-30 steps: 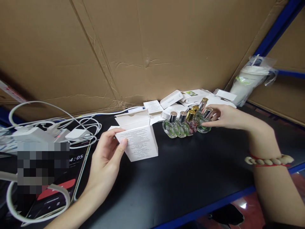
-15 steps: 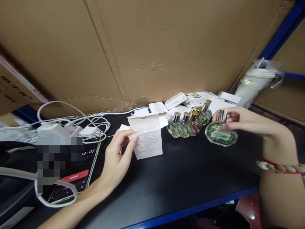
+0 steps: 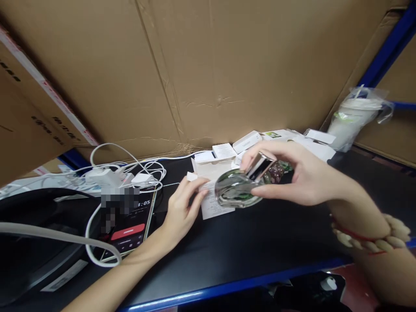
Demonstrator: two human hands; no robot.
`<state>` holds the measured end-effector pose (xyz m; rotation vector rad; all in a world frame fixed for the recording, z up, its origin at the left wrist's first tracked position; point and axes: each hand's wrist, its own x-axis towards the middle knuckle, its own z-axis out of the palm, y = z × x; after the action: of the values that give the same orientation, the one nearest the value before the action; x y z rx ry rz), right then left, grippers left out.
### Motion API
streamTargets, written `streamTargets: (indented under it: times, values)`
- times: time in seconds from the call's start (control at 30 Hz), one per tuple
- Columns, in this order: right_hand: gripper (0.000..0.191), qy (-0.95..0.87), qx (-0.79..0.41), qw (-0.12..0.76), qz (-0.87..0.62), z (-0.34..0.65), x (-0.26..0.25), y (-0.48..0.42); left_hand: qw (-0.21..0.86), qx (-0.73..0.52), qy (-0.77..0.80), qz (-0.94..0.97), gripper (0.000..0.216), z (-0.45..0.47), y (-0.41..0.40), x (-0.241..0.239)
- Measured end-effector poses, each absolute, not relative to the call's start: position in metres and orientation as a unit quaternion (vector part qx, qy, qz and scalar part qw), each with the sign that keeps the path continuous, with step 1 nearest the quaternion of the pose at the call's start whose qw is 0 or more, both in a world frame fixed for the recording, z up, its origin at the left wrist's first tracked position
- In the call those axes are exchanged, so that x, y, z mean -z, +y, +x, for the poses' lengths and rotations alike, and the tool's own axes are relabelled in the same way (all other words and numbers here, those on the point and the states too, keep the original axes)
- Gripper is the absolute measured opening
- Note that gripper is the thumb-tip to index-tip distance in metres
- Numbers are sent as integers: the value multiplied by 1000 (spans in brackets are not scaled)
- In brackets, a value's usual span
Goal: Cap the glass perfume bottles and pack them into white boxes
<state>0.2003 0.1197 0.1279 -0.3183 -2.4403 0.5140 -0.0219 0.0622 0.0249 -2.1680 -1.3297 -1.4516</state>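
1. One black object (image 3: 19, 260), its kind unclear, sits at the left end of the desk (image 3: 276, 234).
2. White cables (image 3: 58, 233), too tangled to count, run from there toward the back edge, among two white adapters (image 3: 104, 177).
3. One phone (image 3: 130, 232) lies lit on the left part, a cable crossing it.
4. The left hand (image 3: 182, 203) pinches one box (image 3: 216, 210) between thumb and fingers at its left side; the box stands mid-desk, its back flap raised.
5. One bottle (image 3: 232, 190), tilted, cap to the upper right, is held before the box; whether they touch cannot be told.
6. The right hand (image 3: 302, 177) grips that bottle between thumb and fingers; one beaded bracelet (image 3: 398, 227) circles the wrist.
7. Other bottles (image 3: 276, 172) stand behind this hand, mostly hidden, their number unclear.
8. At least four cartons (image 3: 247, 141) overlap along the back edge.
9. One bagged cup (image 3: 354, 117) stands near the back right corner.
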Motion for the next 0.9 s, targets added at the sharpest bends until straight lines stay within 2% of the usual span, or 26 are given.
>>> streamTargets:
  times: [0.13,0.23,0.5,0.63,0.8,0.9]
  values:
    - [26,-944,-56,286,-155,176,-144,117,119,481,-418,-762,16,-22,60,-24]
    - [24,-941,2,279,-193,166,-149,122,116,479,-411,-767,14,-21,58,-24]
    - [24,-961,-65,193,-185,162,-153,137,103,495,-420,-754,18,-21,58,-19]
    - [15,-973,-101,160,-129,163,-153,139,107,502,-380,-770,21,-23,58,-13]
    - [13,-987,-31,131,-84,161,-144,137,84,513,-366,-772,38,-20,53,-13]
    - [15,-985,2,144,-90,159,-137,139,73,511,-385,-765,36,-18,53,-14]
